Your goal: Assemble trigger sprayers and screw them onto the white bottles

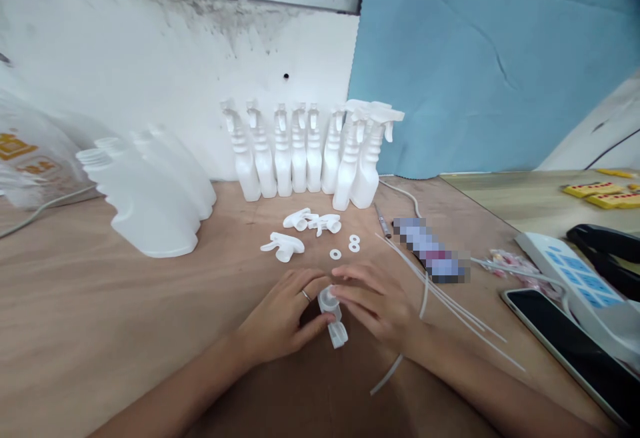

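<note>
A white trigger spray head (338, 333) is held upside down, its round collar facing up, low in front of me. My left hand (287, 315) grips it from the left, with the thumb along its side and a ring on one finger. From the right, my right hand (380, 305) presses its fingertips into the collar opening. Whatever small part may be under those fingertips is hidden. Just beyond lie loose white washers (335, 254) and several more trigger spray heads (283, 247). Thin clear tubes (450, 301) run beside and under my right forearm.
Several white bottles with spray heads (299, 158) stand along the wall. Bottles without heads (155, 211) stand at left beside a plastic bag (35, 151). To the right are a pen (383, 221), a pixelated phone-like object (429, 251), a power strip (575, 271) and a dark phone (570, 351).
</note>
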The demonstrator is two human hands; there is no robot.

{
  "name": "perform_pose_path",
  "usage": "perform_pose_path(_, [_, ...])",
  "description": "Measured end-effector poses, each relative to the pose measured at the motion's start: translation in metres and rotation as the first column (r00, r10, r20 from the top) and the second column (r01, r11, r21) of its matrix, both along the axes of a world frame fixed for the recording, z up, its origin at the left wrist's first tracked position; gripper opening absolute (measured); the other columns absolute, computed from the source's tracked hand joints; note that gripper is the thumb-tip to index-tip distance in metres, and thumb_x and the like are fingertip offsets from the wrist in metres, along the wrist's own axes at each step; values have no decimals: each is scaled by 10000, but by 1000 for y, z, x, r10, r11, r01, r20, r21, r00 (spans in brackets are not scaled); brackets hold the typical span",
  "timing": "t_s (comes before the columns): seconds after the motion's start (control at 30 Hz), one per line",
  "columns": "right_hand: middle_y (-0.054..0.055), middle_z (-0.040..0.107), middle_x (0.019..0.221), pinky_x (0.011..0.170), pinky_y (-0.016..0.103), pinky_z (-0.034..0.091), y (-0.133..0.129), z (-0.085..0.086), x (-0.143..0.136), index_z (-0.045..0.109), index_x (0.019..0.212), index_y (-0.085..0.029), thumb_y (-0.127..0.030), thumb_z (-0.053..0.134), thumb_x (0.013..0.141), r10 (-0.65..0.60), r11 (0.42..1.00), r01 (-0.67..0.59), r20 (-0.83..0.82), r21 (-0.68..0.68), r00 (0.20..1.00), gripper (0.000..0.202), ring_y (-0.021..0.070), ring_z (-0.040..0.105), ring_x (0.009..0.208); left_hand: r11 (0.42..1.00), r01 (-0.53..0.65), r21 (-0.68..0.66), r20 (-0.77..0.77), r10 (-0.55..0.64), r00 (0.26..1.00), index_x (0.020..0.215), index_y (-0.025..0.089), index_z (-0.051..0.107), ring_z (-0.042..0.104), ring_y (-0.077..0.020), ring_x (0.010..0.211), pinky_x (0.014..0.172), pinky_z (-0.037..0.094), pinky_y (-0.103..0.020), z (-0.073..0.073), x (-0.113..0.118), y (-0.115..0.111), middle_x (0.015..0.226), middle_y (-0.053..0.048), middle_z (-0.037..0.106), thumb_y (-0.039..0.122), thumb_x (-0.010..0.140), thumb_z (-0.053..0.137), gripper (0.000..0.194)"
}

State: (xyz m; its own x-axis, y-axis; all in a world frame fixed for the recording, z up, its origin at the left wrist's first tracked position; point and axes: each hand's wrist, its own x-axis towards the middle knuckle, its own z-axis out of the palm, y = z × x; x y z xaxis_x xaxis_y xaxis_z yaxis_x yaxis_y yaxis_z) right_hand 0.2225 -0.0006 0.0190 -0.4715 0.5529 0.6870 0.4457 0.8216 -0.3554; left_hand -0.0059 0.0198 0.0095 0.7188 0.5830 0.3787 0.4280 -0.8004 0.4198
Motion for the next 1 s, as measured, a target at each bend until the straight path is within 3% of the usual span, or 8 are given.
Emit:
perform_pose_path(0.13, [106, 600, 1278, 931, 385, 532, -1, -2, 0, 624, 1209, -248, -182, 615, 930, 141, 985, -135, 48, -112, 989, 287, 211, 594, 1117, 1000, 7, -23, 15, -7, 1000, 1385, 251, 401, 521, -221, 1227, 1046, 447, -394, -1, -1, -1, 1345, -83, 552, 345, 954, 567, 471])
perform_pose_path(0.37, [105, 595, 1215, 958, 377, 510, -2, -6, 4, 563, 1166, -242, -236, 639, 910, 98, 962, -84, 41, -259, 994, 267, 217, 589, 1110, 996, -50, -69, 49, 53, 997, 1286, 255, 428, 624, -207, 1071, 922, 516, -373, -1, -1, -3, 1207, -62, 642, 406, 936, 597, 417])
perform_pose_path(0.53, [99, 637, 1197, 944, 410, 497, -2, -1, 3, 537, 1255, -257, -194, 585, 921, 116, 971, -88, 118, -224, 986, 343, 233, 594, 1083, 999, 22, 36, 9, -22, 1000, 1220, 257, 509, 606, -198, 1142, 954, 510, -354, 0, 1, 0, 1289, -57, 615, 334, 970, 553, 265])
perform_pose_path(0.77, [75, 688, 1044, 914, 409, 480, 1, -1, 2, 541, 1173, -244, -128, 546, 904, 111, 984, -87, 151, -159, 982, 294, 222, 628, 1007, 984, 23, 179, 63, -35, 997, 1206, 231, 549, 662, -197, 1076, 891, 557, -313, -1, 0, 1, 1238, -66, 666, 306, 960, 575, 258])
perform_pose_path(1.0, [74, 704, 1024, 882, 402, 492, 4, -1, 0, 547, 1178, -247, -130, 516, 910, 103, 993, -88, 204, -84, 973, 294, 216, 653, 961, 986, 32, 166, 50, -41, 998, 1191, 241, 582, 666, -182, 1077, 899, 556, -295, 3, 0, 3, 1234, -58, 671, 311, 969, 558, 233])
